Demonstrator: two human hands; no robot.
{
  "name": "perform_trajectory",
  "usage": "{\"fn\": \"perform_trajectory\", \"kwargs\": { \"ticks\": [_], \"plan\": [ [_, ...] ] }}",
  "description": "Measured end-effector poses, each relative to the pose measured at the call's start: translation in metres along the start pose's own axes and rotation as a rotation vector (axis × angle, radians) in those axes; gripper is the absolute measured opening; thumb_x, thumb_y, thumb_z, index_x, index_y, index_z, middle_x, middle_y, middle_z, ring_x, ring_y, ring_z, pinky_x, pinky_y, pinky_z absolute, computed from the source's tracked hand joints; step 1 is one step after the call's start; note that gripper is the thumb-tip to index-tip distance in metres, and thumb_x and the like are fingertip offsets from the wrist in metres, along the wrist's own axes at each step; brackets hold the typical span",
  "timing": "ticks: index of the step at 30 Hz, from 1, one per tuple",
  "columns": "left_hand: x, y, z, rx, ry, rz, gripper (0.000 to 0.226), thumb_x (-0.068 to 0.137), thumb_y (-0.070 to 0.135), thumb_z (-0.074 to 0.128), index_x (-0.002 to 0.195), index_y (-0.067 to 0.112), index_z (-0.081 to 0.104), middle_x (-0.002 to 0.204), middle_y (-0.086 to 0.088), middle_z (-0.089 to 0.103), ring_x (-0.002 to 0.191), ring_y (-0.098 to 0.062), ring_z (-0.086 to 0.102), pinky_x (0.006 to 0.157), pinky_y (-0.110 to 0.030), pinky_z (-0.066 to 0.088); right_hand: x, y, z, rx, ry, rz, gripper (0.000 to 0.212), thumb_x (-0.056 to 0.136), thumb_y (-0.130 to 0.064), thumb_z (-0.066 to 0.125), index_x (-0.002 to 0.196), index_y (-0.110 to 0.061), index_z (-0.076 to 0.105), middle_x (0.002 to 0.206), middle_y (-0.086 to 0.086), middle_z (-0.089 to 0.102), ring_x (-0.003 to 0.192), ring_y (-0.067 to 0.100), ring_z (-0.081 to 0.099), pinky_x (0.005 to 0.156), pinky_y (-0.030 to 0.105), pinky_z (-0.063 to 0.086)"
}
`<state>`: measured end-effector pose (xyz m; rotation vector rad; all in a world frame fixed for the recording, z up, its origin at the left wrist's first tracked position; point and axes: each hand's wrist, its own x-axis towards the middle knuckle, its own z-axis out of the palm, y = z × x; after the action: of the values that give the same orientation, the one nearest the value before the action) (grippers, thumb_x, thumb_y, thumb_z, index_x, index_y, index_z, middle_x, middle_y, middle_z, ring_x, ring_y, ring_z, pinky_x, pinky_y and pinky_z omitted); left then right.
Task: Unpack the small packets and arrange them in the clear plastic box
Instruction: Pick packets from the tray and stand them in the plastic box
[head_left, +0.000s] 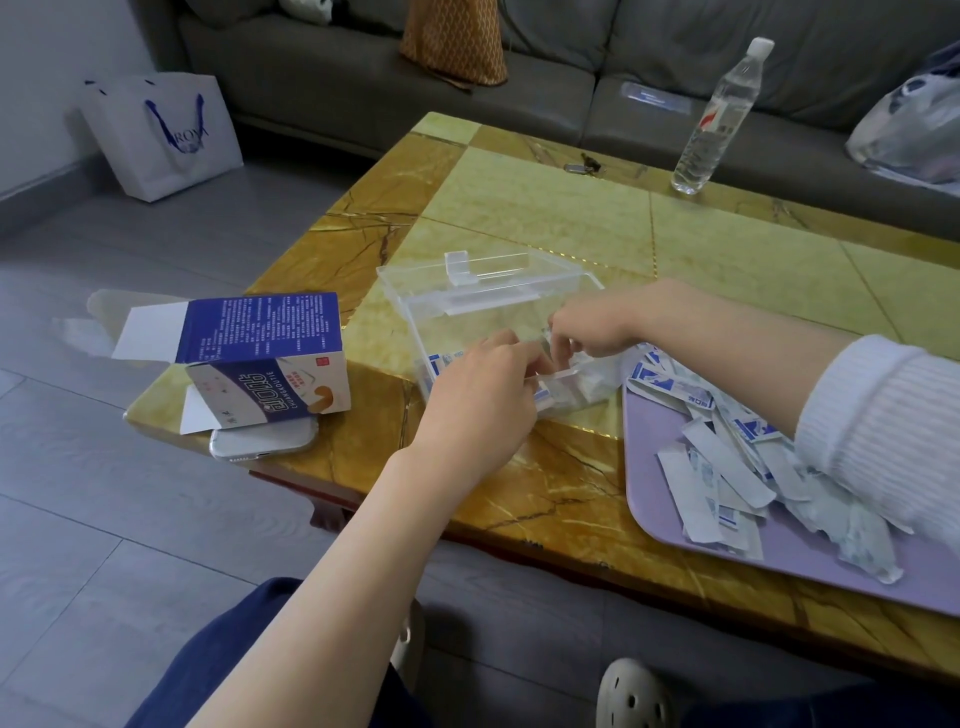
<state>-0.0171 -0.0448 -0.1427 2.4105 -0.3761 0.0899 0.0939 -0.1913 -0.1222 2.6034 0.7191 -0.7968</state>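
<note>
The clear plastic box (467, 306) stands open on the yellow table, its lid tipped back. Several small white-and-blue packets (439, 364) lie inside it. My left hand (483, 395) reaches over the box's near rim, fingers curled around packets at the front wall. My right hand (592, 327) hovers over the box's right side, its fingertips pinching a small packet. More loose packets (727, 467) are heaped on a lilac tray (654, 478) at the right, partly under my right sleeve.
An opened blue-and-white carton (270, 358) lies left of the box, on top of a phone (265, 441) at the table's edge. A water bottle (719, 117) and keys (584, 165) sit at the far side. A sofa and a white bag (161, 135) lie beyond.
</note>
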Motion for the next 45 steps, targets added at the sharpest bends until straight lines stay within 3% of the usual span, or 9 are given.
{"fn": "perform_trajectory", "kwargs": {
  "ticks": [10,19,23,27,31,34,38,41,45],
  "plan": [
    [0.000,0.000,0.000,-0.008,0.006,-0.013,0.026,0.093,0.010,0.046,0.110,0.021,0.063,0.104,0.005,0.054,0.092,-0.015,0.051,0.070,-0.027,0.040,0.013,-0.004,0.004,0.349,0.097,0.099,0.024,0.094,-0.004,0.044,0.113,-0.003,0.059,0.084,0.003,0.066,0.066,0.015,0.059,0.050,0.019,0.043],
    [0.001,-0.002,0.002,-0.011,0.019,0.000,0.024,0.093,0.009,0.048,0.109,0.019,0.063,0.101,0.006,0.052,0.083,-0.013,0.046,0.066,-0.024,0.032,0.011,-0.015,0.005,0.269,0.141,0.116,0.046,0.086,-0.037,0.058,0.101,0.006,0.065,0.084,0.019,0.068,0.060,0.020,0.047,0.055,0.026,0.039],
    [0.001,-0.001,0.002,-0.013,0.024,0.002,0.024,0.093,0.008,0.048,0.107,0.020,0.064,0.100,0.007,0.052,0.081,-0.012,0.046,0.058,-0.021,0.029,0.014,-0.018,0.006,0.185,0.132,0.162,0.043,0.085,-0.035,0.056,0.053,-0.009,0.043,0.053,0.005,0.037,0.050,0.019,0.029,0.048,0.027,0.025],
    [0.001,-0.001,0.003,0.003,0.025,-0.002,0.025,0.092,0.008,0.047,0.107,0.020,0.063,0.104,0.005,0.055,0.083,-0.015,0.050,0.064,-0.024,0.034,0.010,-0.013,0.003,0.259,0.152,0.180,0.037,0.088,-0.035,0.056,0.073,-0.003,0.066,0.069,0.006,0.065,0.056,0.021,0.058,0.056,0.026,0.047],
    [0.000,0.002,0.003,0.040,0.023,0.017,0.025,0.092,0.009,0.046,0.109,0.019,0.063,0.107,0.004,0.056,0.083,-0.016,0.050,0.073,-0.028,0.035,-0.014,-0.008,0.004,0.337,0.511,0.203,0.034,0.095,-0.039,0.047,0.097,-0.010,0.065,0.091,0.002,0.068,0.081,0.021,0.063,0.072,0.035,0.052],
    [-0.001,0.005,0.006,0.196,0.078,0.050,0.026,0.092,0.013,0.046,0.113,0.020,0.060,0.110,0.003,0.054,0.100,-0.019,0.048,0.088,-0.031,0.031,-0.045,-0.011,0.016,0.459,0.914,0.171,0.025,0.098,-0.033,0.043,0.101,-0.014,0.059,0.088,-0.004,0.060,0.078,0.014,0.054,0.061,0.025,0.039],
    [-0.002,0.021,0.022,0.253,0.208,0.225,0.025,0.084,0.006,0.057,0.107,0.014,0.063,0.098,-0.004,0.056,0.094,-0.027,0.051,0.080,-0.035,0.036,-0.082,0.001,0.056,0.407,1.259,0.206,0.019,0.098,-0.023,0.045,0.097,-0.009,0.058,0.088,-0.006,0.057,0.079,0.009,0.046,0.062,0.023,0.033],
    [-0.002,0.036,0.039,0.238,0.195,0.366,0.021,0.080,0.006,0.056,0.099,0.013,0.064,0.089,-0.004,0.058,0.083,-0.027,0.053,0.073,-0.032,0.034,-0.097,0.025,0.093,0.470,1.179,0.356,0.018,0.097,-0.022,0.045,0.098,-0.008,0.057,0.093,0.002,0.061,0.084,0.018,0.053,0.065,0.030,0.040],
    [-0.003,0.052,0.065,0.263,-0.025,0.380,0.022,0.093,0.021,0.049,0.113,0.017,0.058,0.105,-0.001,0.056,0.099,-0.023,0.050,0.082,-0.029,0.030,-0.117,0.052,0.139,0.549,0.739,0.617,0.042,0.091,-0.044,0.050,0.117,-0.011,0.051,0.119,0.010,0.056,0.114,0.029,0.047,0.091,0.038,0.039]
  ]
}}
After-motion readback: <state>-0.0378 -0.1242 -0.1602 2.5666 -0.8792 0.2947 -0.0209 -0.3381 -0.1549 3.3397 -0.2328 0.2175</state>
